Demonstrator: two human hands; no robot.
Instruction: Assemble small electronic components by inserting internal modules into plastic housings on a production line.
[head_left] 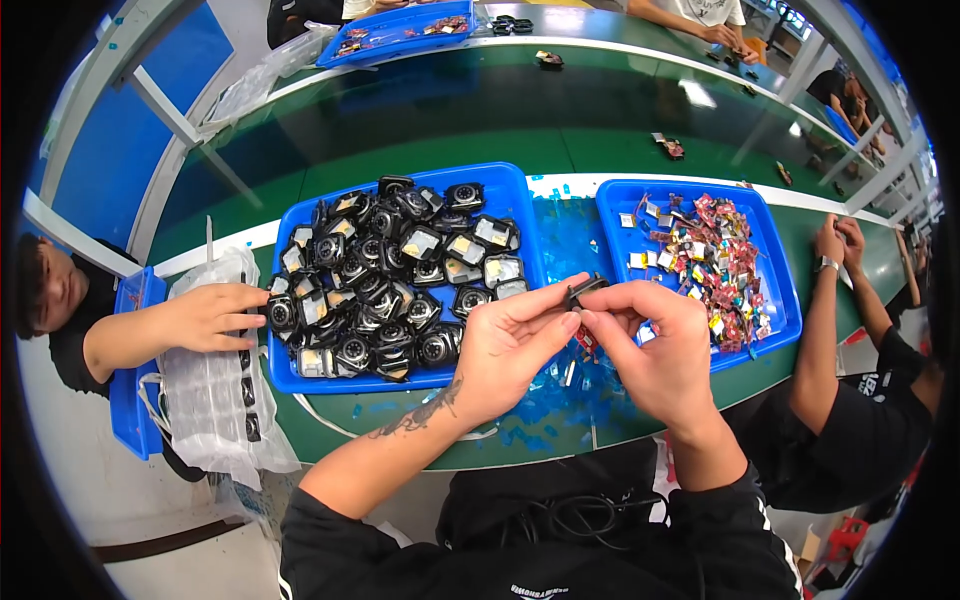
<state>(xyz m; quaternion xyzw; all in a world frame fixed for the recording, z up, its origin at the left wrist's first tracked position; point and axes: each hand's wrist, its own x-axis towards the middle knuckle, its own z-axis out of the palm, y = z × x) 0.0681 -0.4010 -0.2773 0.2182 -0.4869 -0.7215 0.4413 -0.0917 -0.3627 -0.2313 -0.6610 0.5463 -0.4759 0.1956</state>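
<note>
My left hand (515, 345) and my right hand (655, 345) meet in front of me, fingertips pinched on a small black smartwatch case (586, 289). The fingers cover much of it, so its inner side is hidden. To the left, a blue tray (527, 215) is heaped with black smartwatch cases (380, 260), many showing round sensor backs or pale inner parts. On the right, another blue tray (780, 245) holds a pile of small red, white and yellow electronic parts (715, 250). Below my hands, bits of blue film (545, 400) litter the green table.
At the left, another person's hand (215, 315) reaches over a clear plastic blister tray (205, 410) to the cases. A person's forearms (825, 330) are close on the right. Beyond the white rail, a green bench (430, 120) carries scattered small parts and another blue tray (400, 40).
</note>
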